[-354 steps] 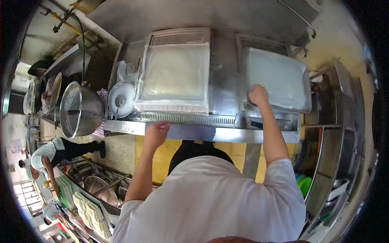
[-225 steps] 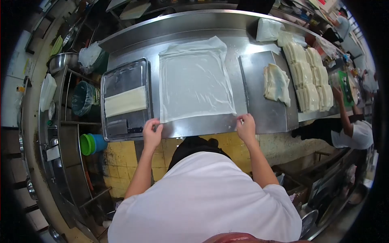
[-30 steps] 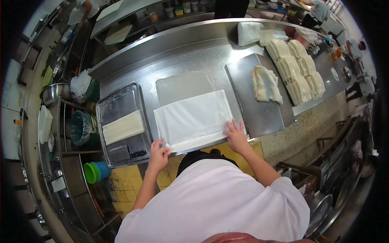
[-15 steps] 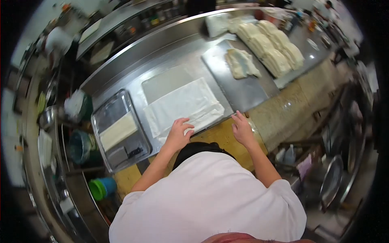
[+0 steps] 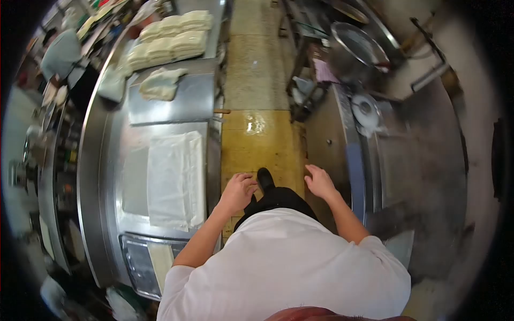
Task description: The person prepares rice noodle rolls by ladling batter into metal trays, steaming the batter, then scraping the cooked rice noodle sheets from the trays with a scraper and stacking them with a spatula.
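My left hand (image 5: 238, 192) hangs in the air above the tiled floor, just right of the steel table (image 5: 115, 176). Its fingers are loosely bent and apart, holding nothing. On the other side of my body, my right hand (image 5: 322, 183) is held out with its fingers spread, also without anything in it. A folded white sheet (image 5: 170, 176), cloth or plastic, lies flat on the table to the left of my left hand. Nearer to me, a metal tray (image 5: 140, 265) holds a pale flat strip (image 5: 160, 262), partly hidden by my arm.
Farther along the table, a crumpled cream piece (image 5: 161, 84) rests on a metal sheet (image 5: 184, 109), behind which stand stacks of cream folded slabs (image 5: 174, 40). A wet yellow floor aisle (image 5: 257, 134) runs ahead. Right are a counter and large pot (image 5: 358, 45). Another person (image 5: 64, 56) stands far left.
My view and body have turned right, away from the table toward the aisle. My left hand has come off the white sheet's edge; the sheet stays on the table.
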Action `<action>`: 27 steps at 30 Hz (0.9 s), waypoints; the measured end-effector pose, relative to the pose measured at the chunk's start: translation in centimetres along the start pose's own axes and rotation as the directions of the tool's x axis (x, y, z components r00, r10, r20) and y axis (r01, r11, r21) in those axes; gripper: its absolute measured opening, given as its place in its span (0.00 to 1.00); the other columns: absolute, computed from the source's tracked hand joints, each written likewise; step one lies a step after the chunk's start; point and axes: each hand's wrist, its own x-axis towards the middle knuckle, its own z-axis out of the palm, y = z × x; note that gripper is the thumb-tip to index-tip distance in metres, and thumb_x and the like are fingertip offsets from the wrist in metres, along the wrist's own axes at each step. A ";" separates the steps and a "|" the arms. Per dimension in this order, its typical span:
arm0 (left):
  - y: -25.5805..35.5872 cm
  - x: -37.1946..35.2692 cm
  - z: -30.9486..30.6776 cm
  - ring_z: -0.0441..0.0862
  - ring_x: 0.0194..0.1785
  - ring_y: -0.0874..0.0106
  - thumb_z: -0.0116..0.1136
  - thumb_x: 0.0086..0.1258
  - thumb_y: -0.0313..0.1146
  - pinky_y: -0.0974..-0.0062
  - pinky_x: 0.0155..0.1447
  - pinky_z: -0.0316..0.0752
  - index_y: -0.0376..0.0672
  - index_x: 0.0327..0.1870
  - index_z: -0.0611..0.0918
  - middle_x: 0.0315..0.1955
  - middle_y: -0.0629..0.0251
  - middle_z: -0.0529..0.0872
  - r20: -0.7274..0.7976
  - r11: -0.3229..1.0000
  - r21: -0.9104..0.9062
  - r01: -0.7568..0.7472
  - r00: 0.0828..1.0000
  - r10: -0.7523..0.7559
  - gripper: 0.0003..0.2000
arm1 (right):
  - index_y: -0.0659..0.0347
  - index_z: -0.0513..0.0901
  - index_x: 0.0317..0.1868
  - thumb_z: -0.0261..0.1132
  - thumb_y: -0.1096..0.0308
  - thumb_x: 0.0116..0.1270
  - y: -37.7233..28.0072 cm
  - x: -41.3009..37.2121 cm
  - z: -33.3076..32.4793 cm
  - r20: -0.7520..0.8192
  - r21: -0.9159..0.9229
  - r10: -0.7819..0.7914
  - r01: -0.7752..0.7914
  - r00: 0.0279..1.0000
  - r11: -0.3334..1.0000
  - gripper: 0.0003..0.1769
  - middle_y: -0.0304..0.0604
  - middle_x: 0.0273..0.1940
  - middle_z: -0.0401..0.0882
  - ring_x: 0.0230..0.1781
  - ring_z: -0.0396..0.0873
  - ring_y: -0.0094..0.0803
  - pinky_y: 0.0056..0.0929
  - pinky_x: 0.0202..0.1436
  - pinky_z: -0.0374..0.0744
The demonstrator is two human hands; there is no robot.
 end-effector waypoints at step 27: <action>36.5 -5.8 38.2 0.80 0.58 0.53 0.67 0.65 0.28 0.59 0.62 0.76 0.41 0.43 0.87 0.52 0.56 0.87 0.681 0.716 -0.275 -0.642 0.395 0.616 0.07 | 0.65 0.84 0.56 0.63 0.67 0.64 31.8 -60.6 -0.7 -0.537 0.538 0.841 -0.740 0.070 0.405 0.21 0.60 0.54 0.83 0.57 0.80 0.54 0.46 0.64 0.77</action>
